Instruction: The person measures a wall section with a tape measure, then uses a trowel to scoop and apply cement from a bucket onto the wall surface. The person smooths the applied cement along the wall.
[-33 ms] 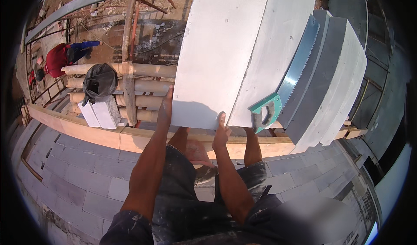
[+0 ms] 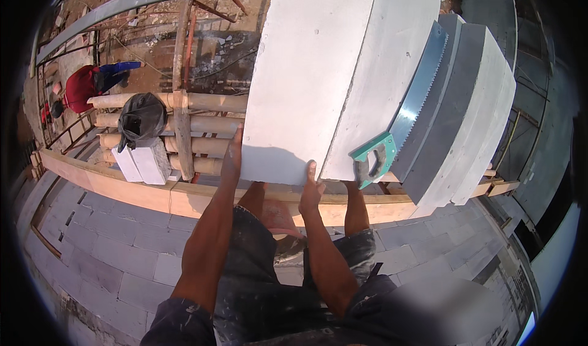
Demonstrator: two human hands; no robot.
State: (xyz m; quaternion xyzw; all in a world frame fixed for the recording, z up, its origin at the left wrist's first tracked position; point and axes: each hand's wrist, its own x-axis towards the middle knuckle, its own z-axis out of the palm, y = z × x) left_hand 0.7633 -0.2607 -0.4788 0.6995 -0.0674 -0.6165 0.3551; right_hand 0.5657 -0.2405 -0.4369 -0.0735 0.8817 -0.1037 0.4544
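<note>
A long white building block (image 2: 306,82) lies in front of me, its near end in my shadow. Against its left side presses my left hand (image 2: 233,147), with the fingers partly hidden along the edge. At the near right corner my right hand (image 2: 312,185) grips the block, thumb up on the top face and the other fingers mostly out of sight below. A second white block (image 2: 381,70) lies alongside on the right. On that one rests a handsaw (image 2: 411,119) with a green handle and a wide toothed blade, touched by neither hand.
More blocks (image 2: 468,113) stand at the right. A wooden beam (image 2: 202,197) crosses before my legs, above a grey block wall (image 2: 122,242). Left are bamboo poles (image 2: 214,123), a black plastic bag (image 2: 142,119) and small white blocks (image 2: 144,162). A person in red (image 2: 82,88) bends far left.
</note>
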